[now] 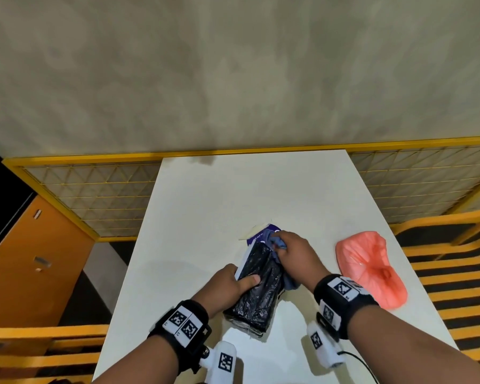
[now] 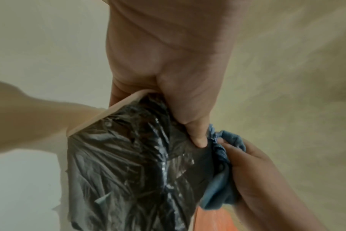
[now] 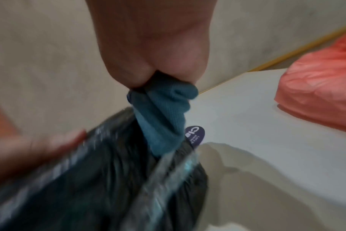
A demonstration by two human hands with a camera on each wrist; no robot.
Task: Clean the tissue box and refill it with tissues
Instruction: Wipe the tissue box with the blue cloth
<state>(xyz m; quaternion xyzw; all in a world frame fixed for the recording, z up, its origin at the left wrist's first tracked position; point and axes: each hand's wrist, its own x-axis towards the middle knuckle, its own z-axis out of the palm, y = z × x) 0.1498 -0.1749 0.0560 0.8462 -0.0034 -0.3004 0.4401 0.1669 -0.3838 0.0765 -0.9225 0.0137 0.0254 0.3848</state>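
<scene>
A dark tissue box [image 1: 257, 289] wrapped in crinkled black plastic [image 2: 128, 164] lies on the white table [image 1: 205, 217], its purple end flap [image 1: 261, 236] pointing away from me. My left hand [image 1: 230, 284] grips the box's left side, thumb [image 2: 196, 136] pressed on top. My right hand [image 1: 294, 253] clutches a bunched blue cloth [image 3: 162, 115] against the box's far right edge; the cloth [image 2: 221, 171] hangs down beside the box. The right wrist view is blurred over the box [image 3: 89, 179].
A pink plastic-wrapped tissue pack [image 1: 372, 267] lies on the table to the right of the box. Orange slatted chairs [image 1: 455, 261] flank the table on both sides. A yellow-framed mesh panel [image 1: 94, 189] stands behind the table's far edge.
</scene>
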